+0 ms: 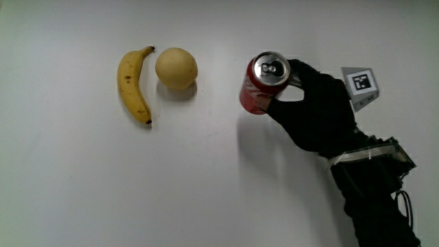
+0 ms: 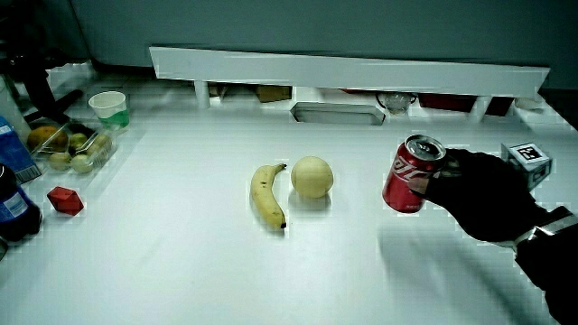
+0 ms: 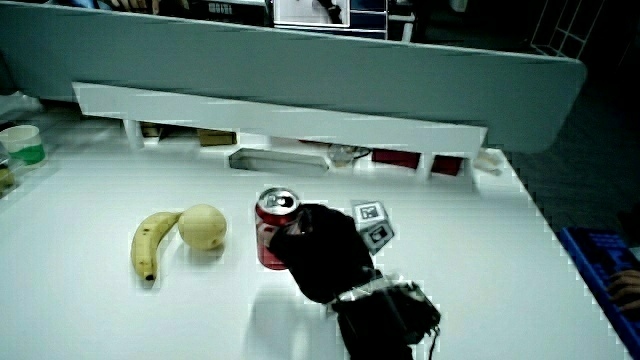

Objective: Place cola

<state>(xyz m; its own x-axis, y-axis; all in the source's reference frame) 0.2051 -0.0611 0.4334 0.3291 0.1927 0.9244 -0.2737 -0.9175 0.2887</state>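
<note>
A red cola can [image 1: 263, 85] with a silver top is in the gloved hand [image 1: 312, 110], whose fingers wrap around its side. The can leans a little toward the round fruit and hangs slightly above the table, with its shadow on the surface below. Both side views show the can [image 2: 412, 173] [image 3: 273, 229] and the hand [image 2: 483, 194] [image 3: 320, 250] holding it. A patterned cube [image 1: 361, 85] sits on the back of the hand.
A yellow banana [image 1: 133, 84] and a pale round fruit [image 1: 176, 68] lie side by side near the can. At the table's edge stand a tub of fruit [image 2: 70, 146], a white cup [image 2: 108, 106], a small red block [image 2: 64, 199] and a dark bottle [image 2: 13, 203].
</note>
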